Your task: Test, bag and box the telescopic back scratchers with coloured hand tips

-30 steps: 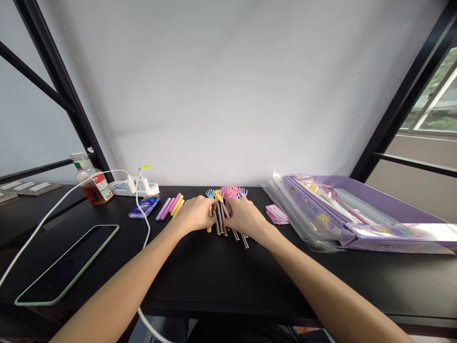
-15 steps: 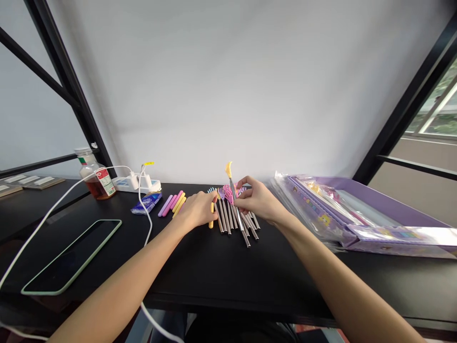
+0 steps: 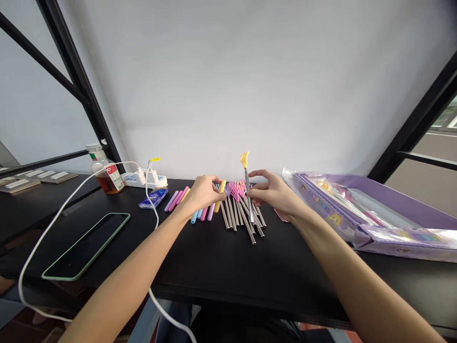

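Pinching a yellow tube [image 3: 223, 186] between thumb and fingers, your left hand [image 3: 203, 193] is closed narrow. Your right hand [image 3: 271, 193] holds a yellow-tipped rod [image 3: 247, 178] nearly upright, claw end up — whether its lower end touches anything, I can't tell. Between your hands lie the other rods [image 3: 231, 214], metal shafts pointing your way, mostly pink claws away from you. Beside your left hand lie more tubes [image 3: 211, 212]; farther left are a packet [image 3: 153, 197], bottle [image 3: 107, 176] and phone [image 3: 87, 245]. Pink cards [image 3: 281, 216] show partly behind your right wrist — well beyond it sits a purple box [image 3: 378, 197].
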`<state>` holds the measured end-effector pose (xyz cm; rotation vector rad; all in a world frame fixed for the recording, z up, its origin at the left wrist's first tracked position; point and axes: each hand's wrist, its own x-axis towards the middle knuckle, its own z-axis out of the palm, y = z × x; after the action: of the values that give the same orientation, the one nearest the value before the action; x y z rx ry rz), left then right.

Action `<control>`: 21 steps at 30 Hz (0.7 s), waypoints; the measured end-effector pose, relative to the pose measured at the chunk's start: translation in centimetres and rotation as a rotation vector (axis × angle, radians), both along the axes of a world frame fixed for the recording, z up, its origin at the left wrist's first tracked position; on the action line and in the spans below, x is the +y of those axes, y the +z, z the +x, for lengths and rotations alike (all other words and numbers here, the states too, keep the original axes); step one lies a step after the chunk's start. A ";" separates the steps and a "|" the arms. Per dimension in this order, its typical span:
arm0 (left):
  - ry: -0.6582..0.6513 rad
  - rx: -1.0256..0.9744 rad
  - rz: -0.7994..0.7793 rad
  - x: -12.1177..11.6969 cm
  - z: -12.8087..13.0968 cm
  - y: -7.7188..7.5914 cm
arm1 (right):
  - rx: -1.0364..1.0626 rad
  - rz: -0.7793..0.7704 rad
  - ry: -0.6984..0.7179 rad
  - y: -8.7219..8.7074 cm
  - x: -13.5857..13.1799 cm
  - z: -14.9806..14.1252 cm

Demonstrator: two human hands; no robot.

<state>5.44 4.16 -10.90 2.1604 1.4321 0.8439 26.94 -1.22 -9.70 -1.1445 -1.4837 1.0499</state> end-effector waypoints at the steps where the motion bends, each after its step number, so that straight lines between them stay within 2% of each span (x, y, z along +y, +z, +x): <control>1: -0.061 -0.096 -0.017 -0.1 -0.1 0.1 | 0.033 -0.012 0.004 0.2 0.0 0.2; 4: -0.281 -0.289 -0.058 -0.6 -0.1 0.3 | 0.102 -0.032 0.014 0.8 -0.1 0.9; 7: -0.424 -0.298 -0.001 -1.4 0.4 0.0 | 0.170 0.047 -0.015 1.3 -0.3 1.6; 14: -0.432 0.012 0.254 -3.0 1.4 -0.4 | 0.283 0.246 -0.076 1.6 -0.4 2.9; 21: -0.433 0.116 0.322 -2.8 1.5 -1.5 | 0.272 0.339 -0.046 1.5 -0.3 3.2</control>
<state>6.97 1.32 -12.36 2.6628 0.8601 0.8363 30.13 -1.48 -8.23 -0.7613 -1.3478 0.8446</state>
